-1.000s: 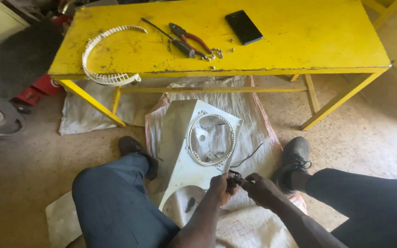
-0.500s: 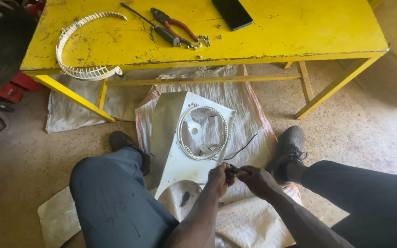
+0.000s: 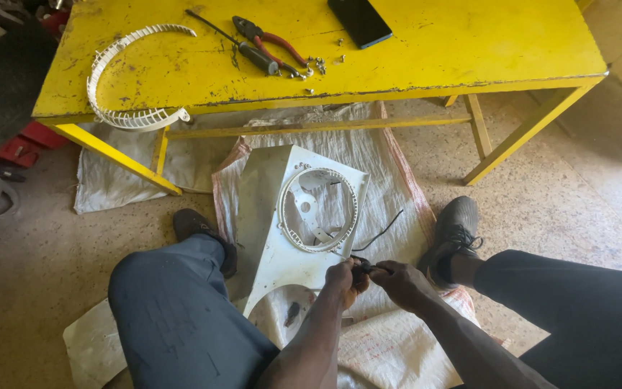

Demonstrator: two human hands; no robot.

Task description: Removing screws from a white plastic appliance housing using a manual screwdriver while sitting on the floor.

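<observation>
A white metal panel (image 3: 275,216) with a round grilled opening (image 3: 318,209) lies on a white sack between my legs. My left hand (image 3: 343,277) and my right hand (image 3: 397,282) meet at the panel's right edge, both pinching a small black part (image 3: 363,269) with a thin black wire (image 3: 383,232) running from it up and to the right. What exactly the fingers grip is partly hidden.
A yellow table (image 3: 469,50) stands ahead, carrying a curved white grille piece (image 3: 120,115), a screwdriver (image 3: 242,47), red-handled pliers (image 3: 275,45), loose screws (image 3: 319,65) and a black phone (image 3: 359,21). White sacks (image 3: 390,166) cover the floor. My shoes (image 3: 455,230) flank the panel.
The view has shifted slightly, with the table sitting a little differently in frame. My hands stay together at the panel's edge on the small black part.
</observation>
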